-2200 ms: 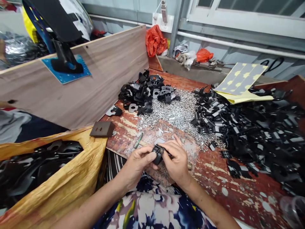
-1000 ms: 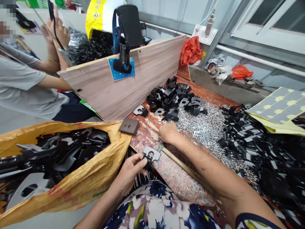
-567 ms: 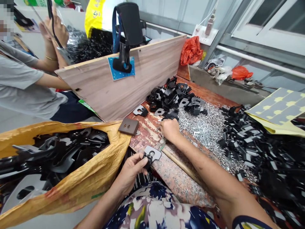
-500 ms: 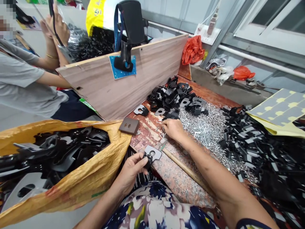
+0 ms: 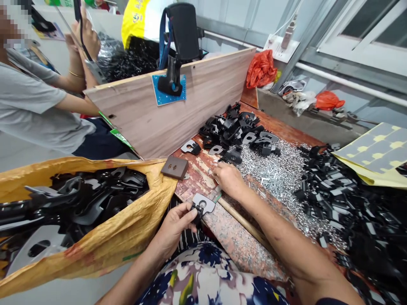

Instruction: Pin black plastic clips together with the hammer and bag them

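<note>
Red plastic bag (image 5: 261, 70), wall socket (image 5: 275, 48), white pipe (image 5: 346, 84)

Beyond the right hand (image 5: 229, 181) stand a wood-grain partition board (image 5: 206, 95), pale panelled wall (image 5: 230, 19) and white-framed window (image 5: 372, 31), apparently dark-paned.

Clip (image 5: 199, 207): black base, pinched in left hand (image 5: 178, 223); grey plate (image 5: 209, 206), holed, jutting past the grip; silver pins (image 5: 276, 173) heaped beyond.

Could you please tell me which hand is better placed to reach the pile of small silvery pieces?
Probably the right hand: it is nearer the small silvery pieces, while the left hand grips a black-and-grey part.
</note>
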`<action>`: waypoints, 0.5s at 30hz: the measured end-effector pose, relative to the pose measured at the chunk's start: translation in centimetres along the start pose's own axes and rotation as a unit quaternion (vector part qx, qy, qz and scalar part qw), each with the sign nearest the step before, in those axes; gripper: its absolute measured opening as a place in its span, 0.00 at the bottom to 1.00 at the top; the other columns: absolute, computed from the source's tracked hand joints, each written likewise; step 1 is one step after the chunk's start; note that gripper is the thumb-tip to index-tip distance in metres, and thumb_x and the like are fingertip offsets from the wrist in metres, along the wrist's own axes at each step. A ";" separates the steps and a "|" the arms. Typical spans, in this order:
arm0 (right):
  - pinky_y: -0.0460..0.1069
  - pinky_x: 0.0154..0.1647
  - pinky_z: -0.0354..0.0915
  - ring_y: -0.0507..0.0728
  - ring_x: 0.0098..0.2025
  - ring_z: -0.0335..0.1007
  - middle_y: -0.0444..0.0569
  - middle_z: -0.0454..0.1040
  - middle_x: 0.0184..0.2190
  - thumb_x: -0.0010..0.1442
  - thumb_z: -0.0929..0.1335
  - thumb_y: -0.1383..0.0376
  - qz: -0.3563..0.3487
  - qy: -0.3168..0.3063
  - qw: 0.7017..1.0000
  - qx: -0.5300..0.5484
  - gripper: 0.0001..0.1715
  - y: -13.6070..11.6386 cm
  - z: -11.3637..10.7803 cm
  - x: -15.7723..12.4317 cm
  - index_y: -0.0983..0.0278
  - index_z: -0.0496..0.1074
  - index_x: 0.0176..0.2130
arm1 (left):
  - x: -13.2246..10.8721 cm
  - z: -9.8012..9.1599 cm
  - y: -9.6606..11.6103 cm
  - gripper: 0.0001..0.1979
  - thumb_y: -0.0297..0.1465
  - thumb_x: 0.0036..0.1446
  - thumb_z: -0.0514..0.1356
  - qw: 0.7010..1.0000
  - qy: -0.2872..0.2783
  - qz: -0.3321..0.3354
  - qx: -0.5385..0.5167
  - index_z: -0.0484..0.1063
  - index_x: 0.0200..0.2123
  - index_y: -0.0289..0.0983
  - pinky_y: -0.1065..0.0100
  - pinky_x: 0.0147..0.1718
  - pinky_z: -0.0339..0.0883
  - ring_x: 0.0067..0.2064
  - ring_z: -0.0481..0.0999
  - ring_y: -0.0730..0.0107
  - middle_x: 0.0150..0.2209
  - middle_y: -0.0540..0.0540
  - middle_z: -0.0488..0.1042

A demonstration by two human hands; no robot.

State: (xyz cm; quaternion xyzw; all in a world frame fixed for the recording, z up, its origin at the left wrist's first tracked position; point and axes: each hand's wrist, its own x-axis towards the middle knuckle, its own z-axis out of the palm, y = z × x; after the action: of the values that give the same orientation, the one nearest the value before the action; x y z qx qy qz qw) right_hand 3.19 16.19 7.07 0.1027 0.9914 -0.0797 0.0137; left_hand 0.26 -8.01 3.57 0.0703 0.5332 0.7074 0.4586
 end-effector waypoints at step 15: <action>0.49 0.43 0.74 0.54 0.42 0.75 0.50 0.77 0.43 0.70 0.62 0.72 -0.142 0.090 0.940 0.296 0.17 -5.9 -2.1 -10.2 0.61 0.75 0.51 | 0.5 2.6 -0.2 0.21 0.46 0.51 0.71 0.995 -0.054 0.019 0.080 0.71 0.21 0.35 0.75 0.18 0.59 0.22 0.63 0.77 0.22 0.52 0.65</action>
State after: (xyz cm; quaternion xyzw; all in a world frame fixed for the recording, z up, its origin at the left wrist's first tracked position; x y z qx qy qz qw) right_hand 11.91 8.77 10.50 -0.0328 0.9246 -0.3607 -0.1181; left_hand 1.64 -5.88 4.33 0.1551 0.5609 0.6662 0.4663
